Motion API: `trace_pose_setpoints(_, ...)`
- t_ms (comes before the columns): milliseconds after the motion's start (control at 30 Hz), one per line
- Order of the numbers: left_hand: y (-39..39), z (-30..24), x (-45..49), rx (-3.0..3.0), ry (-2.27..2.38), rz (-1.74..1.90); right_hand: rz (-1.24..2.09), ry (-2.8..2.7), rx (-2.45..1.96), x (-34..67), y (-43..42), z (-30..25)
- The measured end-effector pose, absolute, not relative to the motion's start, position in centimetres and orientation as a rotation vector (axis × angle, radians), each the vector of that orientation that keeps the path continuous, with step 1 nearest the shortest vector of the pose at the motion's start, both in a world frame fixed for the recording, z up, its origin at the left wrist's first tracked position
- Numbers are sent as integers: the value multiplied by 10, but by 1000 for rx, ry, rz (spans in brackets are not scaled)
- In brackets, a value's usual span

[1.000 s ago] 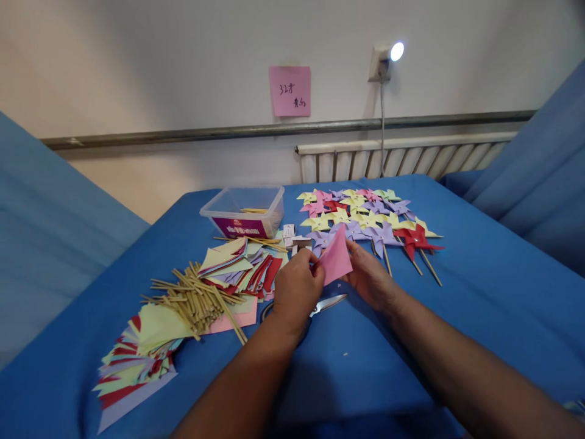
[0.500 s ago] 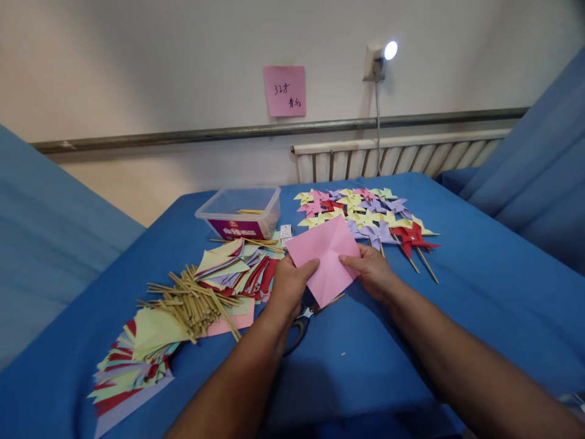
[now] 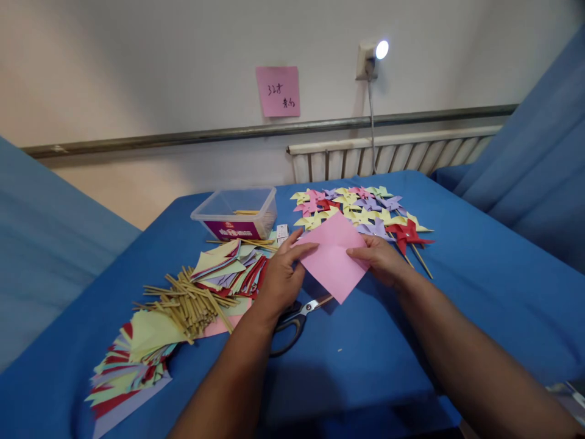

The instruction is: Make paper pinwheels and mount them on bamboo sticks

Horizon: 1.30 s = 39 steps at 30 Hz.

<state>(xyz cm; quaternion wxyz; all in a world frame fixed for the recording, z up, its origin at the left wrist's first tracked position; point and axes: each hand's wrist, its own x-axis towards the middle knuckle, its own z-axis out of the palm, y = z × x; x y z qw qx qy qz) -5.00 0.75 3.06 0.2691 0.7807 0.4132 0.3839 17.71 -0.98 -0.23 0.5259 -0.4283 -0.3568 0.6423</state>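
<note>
A pink paper square (image 3: 333,256) is held unfolded above the blue table (image 3: 457,292), one corner pointing toward me. My left hand (image 3: 281,274) pinches its left corner between thumb and fingers. My right hand (image 3: 381,259) grips its right corner. Black-handled scissors (image 3: 295,317) lie on the table just under my left wrist. Finished paper pinwheels (image 3: 361,210) on sticks lie in rows behind the pink paper.
Wooden sticks (image 3: 187,299) are heaped over coloured paper pieces (image 3: 233,268) at left. More folded papers (image 3: 132,360) are stacked near the front left edge. A clear plastic box (image 3: 237,213) stands at the back. A radiator (image 3: 388,155) and pink wall note (image 3: 278,91) lie beyond.
The pink paper has gone from folded to fully opened, and both hands have moved apart to its left and right corners. The view has shifted slightly.
</note>
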Motion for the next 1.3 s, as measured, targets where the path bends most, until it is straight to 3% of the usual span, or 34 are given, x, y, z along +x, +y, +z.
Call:
trace_pose_setpoints(167,6,39,-50,1967,1115,920,1625,-995,-1031,186,-9,-3)
trace_pose_setpoints(367,10,42,-54,1793,1193,1016,1367,-969,-919,185,-14,12)
trace_pose_setpoints(667,17,37,-56,1514,1245,1096,1381,-1221,-831,194,-14,8)
trace_pose_setpoints(1300,11,42,-52,1369,1164,1080,754,-1242,-1148,190,-11,8)
